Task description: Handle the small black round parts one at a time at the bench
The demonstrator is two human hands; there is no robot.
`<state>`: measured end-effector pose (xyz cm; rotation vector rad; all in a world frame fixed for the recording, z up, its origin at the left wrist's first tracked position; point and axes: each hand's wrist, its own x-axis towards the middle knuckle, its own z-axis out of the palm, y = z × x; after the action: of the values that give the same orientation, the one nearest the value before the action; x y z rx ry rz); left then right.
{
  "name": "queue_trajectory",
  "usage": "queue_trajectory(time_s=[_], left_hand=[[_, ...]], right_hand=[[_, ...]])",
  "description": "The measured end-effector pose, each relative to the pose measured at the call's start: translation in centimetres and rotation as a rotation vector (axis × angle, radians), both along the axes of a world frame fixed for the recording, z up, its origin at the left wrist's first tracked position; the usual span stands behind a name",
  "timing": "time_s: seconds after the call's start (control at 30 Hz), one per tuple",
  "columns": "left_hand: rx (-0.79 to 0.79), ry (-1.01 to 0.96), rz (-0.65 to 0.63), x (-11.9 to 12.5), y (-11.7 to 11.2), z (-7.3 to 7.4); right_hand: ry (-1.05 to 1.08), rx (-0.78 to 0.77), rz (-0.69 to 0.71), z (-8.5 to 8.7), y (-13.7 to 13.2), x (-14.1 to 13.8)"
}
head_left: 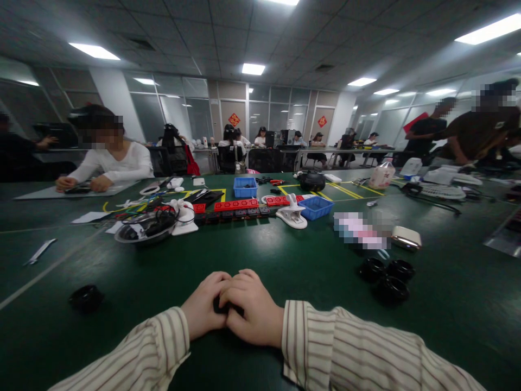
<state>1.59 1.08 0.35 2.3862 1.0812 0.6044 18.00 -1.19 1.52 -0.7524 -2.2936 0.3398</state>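
My left hand (203,309) and my right hand (254,315) meet at the near edge of the green table (285,260), fingers curled together around a small dark object (222,305) that is mostly hidden between them. Both sleeves are striped. Three black round parts (388,278) lie clustered to the right of my hands. One more black round part (86,297) sits alone to the left.
A red power strip (236,205), two blue bins (245,187), a white clip stand (292,214), a bowl of cables (144,228) and a white case (406,237) lie mid-table. A person in white works at far left; other people stand at right.
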Motion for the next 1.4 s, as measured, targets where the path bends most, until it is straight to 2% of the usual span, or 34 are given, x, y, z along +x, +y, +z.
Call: queue_trajectory(time_s=[0.1,0.27,0.47,0.57,0.7,0.9,1.1,1.17,1.27,1.4], left_hand=[[-0.009,0.009,-0.011,-0.1,0.2,-0.2],[-0.021,-0.016,0.007,-0.1,0.3,-0.6],[0.01,-0.084,0.059,-0.4,0.2,-1.2],[0.028,-0.064,0.051,-0.2,0.1,-1.0],[0.017,-0.028,0.018,0.0,-0.1,-0.3],[-0.011,-0.01,-0.027,0.0,0.1,0.2],[0.011,-0.021,-0.091,0.0,0.2,-0.1],[0.029,-0.018,-0.095,-0.1,0.3,-0.4],[0.043,-0.013,-0.087,-0.2,0.4,-0.8],[0.046,-0.046,-0.014,-0.1,0.2,-0.8]], right_hand=[[-0.023,0.033,0.089,0.1,-0.1,0.1],[0.002,0.012,0.074,0.4,-0.3,0.2],[0.135,-0.058,-0.105,0.4,-0.1,0.3],[0.113,-0.12,-0.202,0.1,0.2,0.2],[0.026,-0.136,-0.246,0.0,0.3,-0.1],[-0.002,-0.043,-0.176,0.1,0.3,-0.1],[-0.003,0.096,0.075,0.1,-0.2,0.0],[0.024,0.121,0.118,0.2,-0.6,0.0],[0.079,0.11,0.087,0.6,-0.9,0.1],[0.111,0.02,-0.057,0.8,-0.7,0.2]])
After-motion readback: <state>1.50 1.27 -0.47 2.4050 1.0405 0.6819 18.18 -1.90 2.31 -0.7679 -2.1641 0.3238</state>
